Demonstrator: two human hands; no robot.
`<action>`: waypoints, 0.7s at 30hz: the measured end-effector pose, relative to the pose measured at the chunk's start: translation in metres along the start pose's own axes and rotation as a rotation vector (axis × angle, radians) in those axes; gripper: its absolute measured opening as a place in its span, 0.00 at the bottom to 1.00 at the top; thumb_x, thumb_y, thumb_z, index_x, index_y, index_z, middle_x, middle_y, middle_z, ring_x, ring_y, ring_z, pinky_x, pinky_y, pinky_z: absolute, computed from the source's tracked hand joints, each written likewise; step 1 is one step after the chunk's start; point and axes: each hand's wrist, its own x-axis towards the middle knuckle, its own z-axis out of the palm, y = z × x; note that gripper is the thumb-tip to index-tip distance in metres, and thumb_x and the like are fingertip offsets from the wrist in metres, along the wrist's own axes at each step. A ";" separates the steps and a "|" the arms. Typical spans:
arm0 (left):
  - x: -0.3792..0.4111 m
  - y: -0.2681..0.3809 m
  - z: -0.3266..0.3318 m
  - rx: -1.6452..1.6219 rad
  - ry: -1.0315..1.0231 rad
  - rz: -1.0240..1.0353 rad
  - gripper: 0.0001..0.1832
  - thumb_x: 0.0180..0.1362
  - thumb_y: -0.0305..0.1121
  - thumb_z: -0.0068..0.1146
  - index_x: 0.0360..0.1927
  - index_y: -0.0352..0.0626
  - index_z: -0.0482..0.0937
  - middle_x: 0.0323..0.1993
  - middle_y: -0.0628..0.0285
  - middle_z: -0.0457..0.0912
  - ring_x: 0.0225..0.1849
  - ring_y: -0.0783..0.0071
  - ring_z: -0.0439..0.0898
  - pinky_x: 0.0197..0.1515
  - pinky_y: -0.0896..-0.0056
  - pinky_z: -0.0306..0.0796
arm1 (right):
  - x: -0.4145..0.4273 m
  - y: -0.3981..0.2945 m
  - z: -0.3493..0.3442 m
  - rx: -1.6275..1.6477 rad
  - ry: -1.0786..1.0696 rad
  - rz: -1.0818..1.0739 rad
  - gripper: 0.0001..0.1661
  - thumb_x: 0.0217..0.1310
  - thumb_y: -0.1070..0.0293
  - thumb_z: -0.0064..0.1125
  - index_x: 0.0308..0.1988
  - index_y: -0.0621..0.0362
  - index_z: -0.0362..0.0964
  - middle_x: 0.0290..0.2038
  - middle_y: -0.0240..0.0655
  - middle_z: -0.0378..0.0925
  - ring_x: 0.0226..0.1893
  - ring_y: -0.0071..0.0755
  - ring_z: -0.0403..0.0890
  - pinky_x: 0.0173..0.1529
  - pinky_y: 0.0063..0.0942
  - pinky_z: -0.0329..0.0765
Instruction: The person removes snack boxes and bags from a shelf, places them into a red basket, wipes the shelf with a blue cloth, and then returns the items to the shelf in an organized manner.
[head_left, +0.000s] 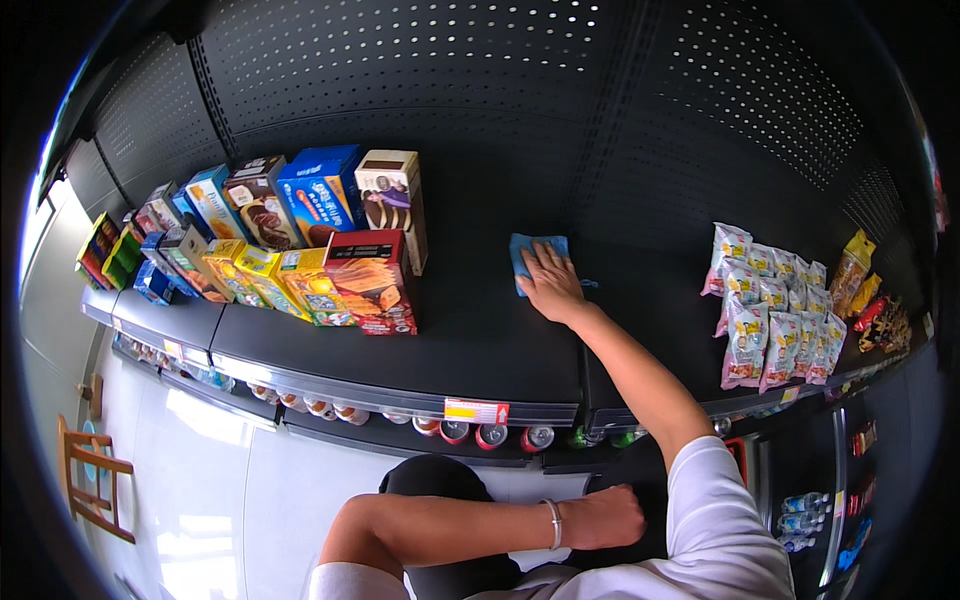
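Observation:
My right hand (553, 283) reaches across a black metal shelf (480, 367) and holds a blue cloth (523, 246) against its surface, palm down. The cloth's edges show past the fingers on the left and at the back. A small blue bit (589, 284) shows on the shelf just right of the hand. Bent across my body, my left hand (606, 517) is curled into a fist below the shelf's front edge, with a bracelet (555, 523) on the wrist. Nothing shows in that fist, though its inside is hidden.
Boxed biscuits stand in rows on the left; a red box (373, 285) is at their front right corner. Snack bags (746, 337) stand on the right. A perforated back panel (420, 90) rises behind. Drink cans (491, 435) sit below the price-tagged front rail (337, 386). A wooden chair (97, 465) stands far left.

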 end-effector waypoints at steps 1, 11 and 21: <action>0.001 0.000 -0.002 -0.013 -0.018 -0.001 0.07 0.46 0.30 0.58 0.24 0.35 0.80 0.23 0.52 0.82 0.28 0.54 0.84 0.37 0.59 0.76 | 0.009 -0.013 0.000 0.011 0.000 -0.024 0.37 0.74 0.45 0.40 0.72 0.53 0.56 0.75 0.45 0.52 0.76 0.48 0.50 0.75 0.53 0.50; 0.008 -0.006 0.014 0.149 -0.001 -0.013 0.07 0.45 0.32 0.59 0.23 0.40 0.83 0.21 0.55 0.82 0.27 0.57 0.84 0.30 0.60 0.74 | -0.011 -0.091 -0.008 0.059 -0.089 -0.251 0.37 0.74 0.48 0.41 0.73 0.54 0.53 0.76 0.47 0.49 0.76 0.51 0.49 0.76 0.53 0.48; 0.011 -0.006 0.016 0.166 0.004 -0.076 0.05 0.42 0.30 0.60 0.21 0.41 0.84 0.23 0.54 0.84 0.29 0.55 0.86 0.30 0.59 0.77 | -0.091 -0.133 -0.040 0.324 -0.262 -0.743 0.34 0.72 0.52 0.48 0.72 0.48 0.58 0.75 0.40 0.52 0.77 0.45 0.48 0.78 0.49 0.43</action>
